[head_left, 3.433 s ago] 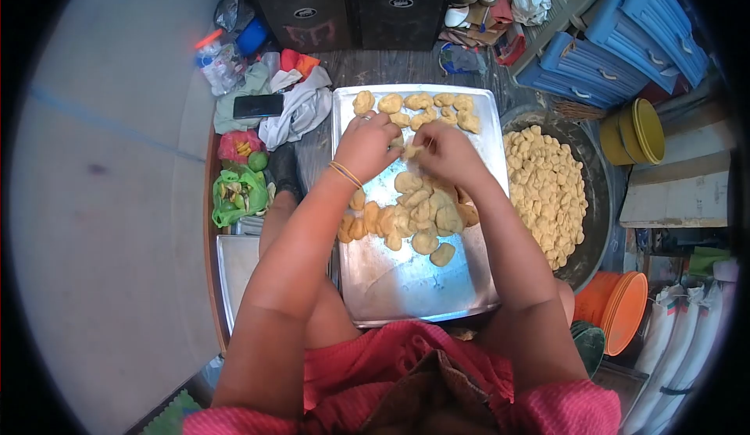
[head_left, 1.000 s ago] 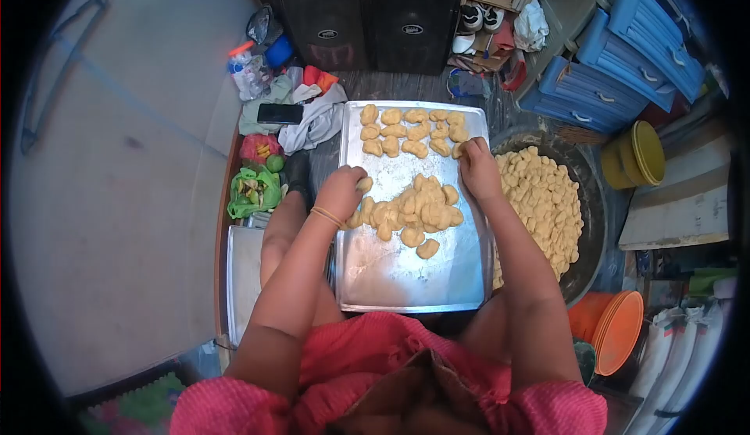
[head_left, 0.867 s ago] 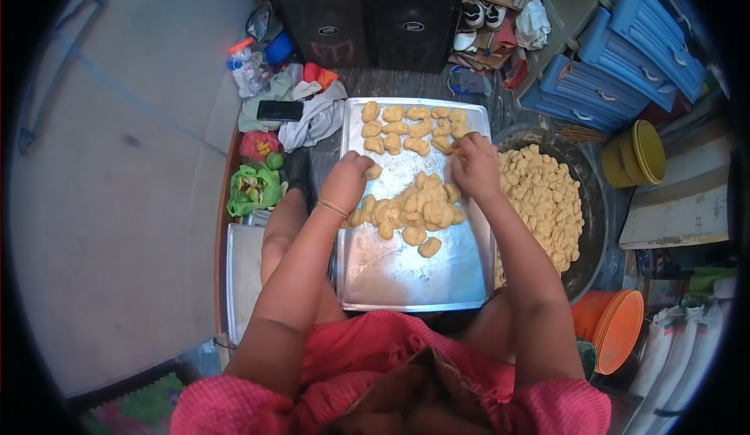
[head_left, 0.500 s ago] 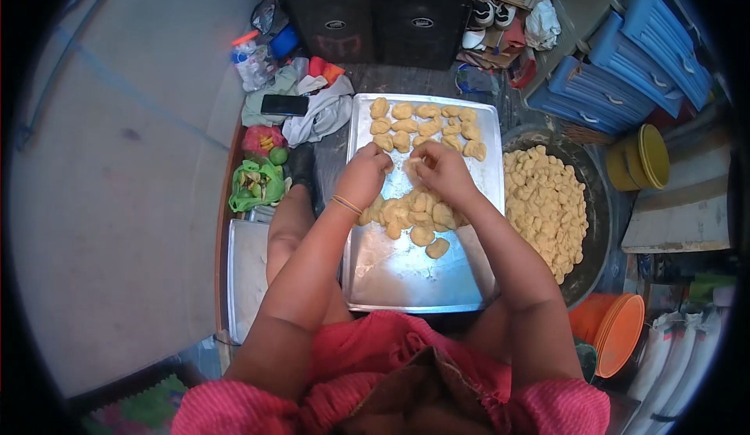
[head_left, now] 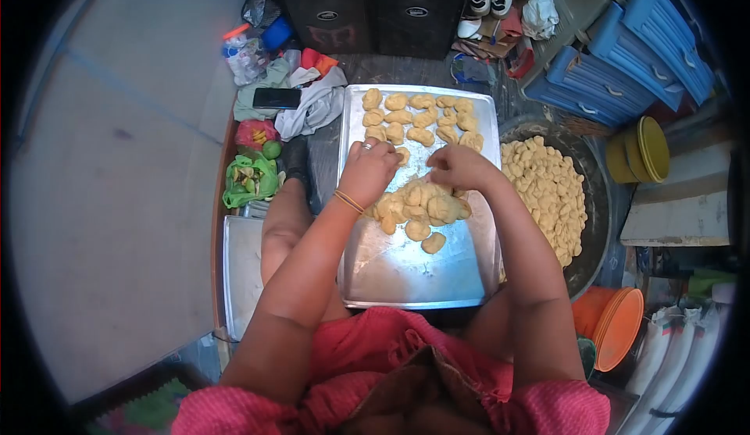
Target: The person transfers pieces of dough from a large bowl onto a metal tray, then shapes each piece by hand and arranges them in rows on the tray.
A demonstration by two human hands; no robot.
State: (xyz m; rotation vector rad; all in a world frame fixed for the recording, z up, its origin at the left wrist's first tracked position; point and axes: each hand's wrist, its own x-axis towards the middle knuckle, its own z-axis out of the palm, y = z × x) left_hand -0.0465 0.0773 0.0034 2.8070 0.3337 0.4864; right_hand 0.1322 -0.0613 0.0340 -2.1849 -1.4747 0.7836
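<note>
My left hand [head_left: 371, 168] is curled palm down over the upper left of a metal tray [head_left: 391, 275]. Its fingertips are closed at a small dough piece [head_left: 403, 155], just below the rows of dough lumps [head_left: 398, 116]. To the right, my right hand [head_left: 462, 167] has its fingers bent together at the upper edge of a dough heap [head_left: 418, 202]; what they hold, if anything, is hidden. Two loose pieces, one of them a round dough piece [head_left: 433, 242], lie at the heap's lower edge.
Right of the tray stands a wide dark basin [head_left: 598, 232] full of dough lumps [head_left: 544, 201]. Beyond it are a yellow bucket [head_left: 650, 150] and an orange bucket [head_left: 619, 329]. A phone [head_left: 276, 98] rests on cloths at left; black speakers [head_left: 351, 13] stand behind.
My left hand has come down onto the tray by a dough piece below the rows. My right hand has shifted right, away from the left, to the heap's upper edge. The view has shifted slightly.
</note>
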